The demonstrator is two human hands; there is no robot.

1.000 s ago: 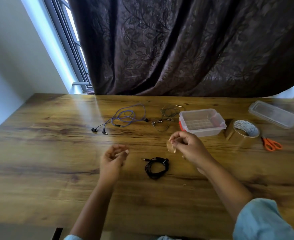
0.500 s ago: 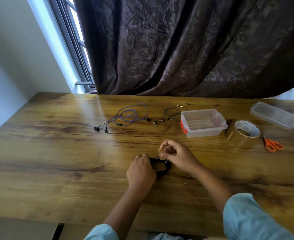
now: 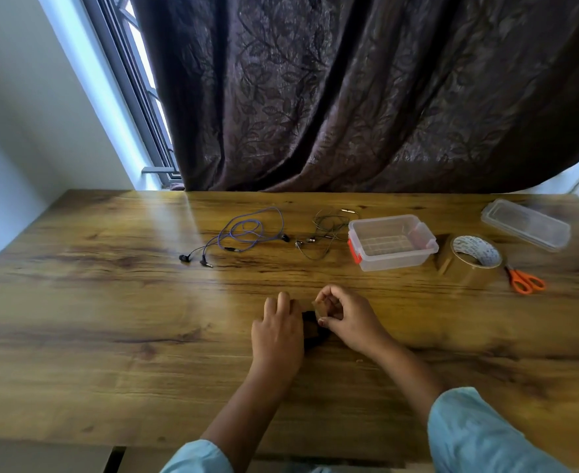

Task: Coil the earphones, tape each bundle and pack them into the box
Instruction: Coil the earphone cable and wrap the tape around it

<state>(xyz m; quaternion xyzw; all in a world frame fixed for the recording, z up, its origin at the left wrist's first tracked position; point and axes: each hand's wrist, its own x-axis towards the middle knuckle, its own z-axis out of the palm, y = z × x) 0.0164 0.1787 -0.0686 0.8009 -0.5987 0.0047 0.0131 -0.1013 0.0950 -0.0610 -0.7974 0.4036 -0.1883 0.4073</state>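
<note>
While both hands are working at the near middle of the wooden table point(image 3: 110, 336), we are logging the following. We are seeing the left hand point(image 3: 277, 332) lying knuckles-up over the 9 o'clock side of the black earphone coil point(image 3: 312, 332), its fingers curling down onto the bundle and holding it against the wood; the fingertips themselves are hidden from us. We are seeing the right hand point(image 3: 353, 322) sitting at the coil's 3 o'clock side, thumb and forefinger closing in a pinch on a small brown tape piece point(image 3: 318, 306), which is hovering just over the coil's 12 o'clock edge; the other fingers are curling loosely behind. Only a dark sliver of the coil is showing between the two hands. From the hands, we are placing the purple earphones point(image 3: 243, 233) at 11 o'clock, lying loose and uncoiled, and the thin dark earphones point(image 3: 325, 235) at 12 o'clock, also loose, just beside the box. The clear box point(image 3: 354, 233) is standing open at 1 o'clock, with nothing packed in it that we are able to make out. The brown tape roll point(image 3: 469, 276) is resting at 2 o'clock, the orange scissors point(image 3: 525, 280) are lying just beyond it, and the clear lid point(image 3: 525, 224) is lying farther out toward the table's far right corner. A dark patterned curtain point(image 3: 366, 97) is hanging behind the table's far edge.
</note>
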